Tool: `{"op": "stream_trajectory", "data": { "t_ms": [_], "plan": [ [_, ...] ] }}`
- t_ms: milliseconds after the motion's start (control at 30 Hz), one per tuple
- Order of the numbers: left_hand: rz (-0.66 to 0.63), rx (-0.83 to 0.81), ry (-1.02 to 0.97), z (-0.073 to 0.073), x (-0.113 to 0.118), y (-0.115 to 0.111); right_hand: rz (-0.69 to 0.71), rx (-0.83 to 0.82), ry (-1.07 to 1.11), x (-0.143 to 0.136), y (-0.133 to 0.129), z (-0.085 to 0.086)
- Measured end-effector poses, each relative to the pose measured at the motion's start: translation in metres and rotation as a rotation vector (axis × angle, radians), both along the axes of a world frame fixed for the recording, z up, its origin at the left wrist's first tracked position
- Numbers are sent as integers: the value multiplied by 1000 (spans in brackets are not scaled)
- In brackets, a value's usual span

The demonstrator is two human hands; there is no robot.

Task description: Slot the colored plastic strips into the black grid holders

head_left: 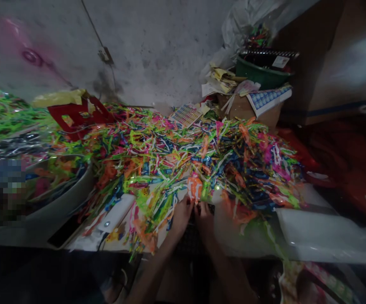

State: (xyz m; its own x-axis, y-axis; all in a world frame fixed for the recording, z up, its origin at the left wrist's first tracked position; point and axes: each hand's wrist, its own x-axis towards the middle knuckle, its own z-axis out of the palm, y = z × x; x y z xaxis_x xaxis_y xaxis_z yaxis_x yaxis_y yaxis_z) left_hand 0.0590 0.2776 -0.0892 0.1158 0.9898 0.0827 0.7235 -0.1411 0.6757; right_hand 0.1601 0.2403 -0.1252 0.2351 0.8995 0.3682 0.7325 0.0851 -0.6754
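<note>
My left hand (183, 210) and my right hand (204, 214) are side by side at the table's front edge, fingers closed in a pinch. Between their fingertips is the lower end of a small orange-and-white plastic piece (195, 188) with a pink top, held upright. What exactly it is, I cannot make out. Around and beyond it spreads a thick heap of thin, brightly coloured plastic pieces (157, 156) in green, orange, pink, blue and white. Some of the fingertips are dim and partly hidden.
A white device with a cable (118, 213) lies left of my hands, near a dark flat object (64, 231). Further left stands a pale tub (75, 185) of pieces. Behind are a red crate (75, 116), a cardboard box (249, 109) and a green basin (259, 74). Clear plastic bags (322, 232) lie right.
</note>
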Motion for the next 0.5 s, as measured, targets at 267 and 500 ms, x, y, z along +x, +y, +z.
{"op": "stream_trajectory", "data": {
  "t_ms": [267,500],
  "plan": [
    [-18,-64,138,12,7,3,22,4,9,3,1,-6],
    [47,-70,67,7,7,3,106,40,33,11,3,-10]
  ]
}}
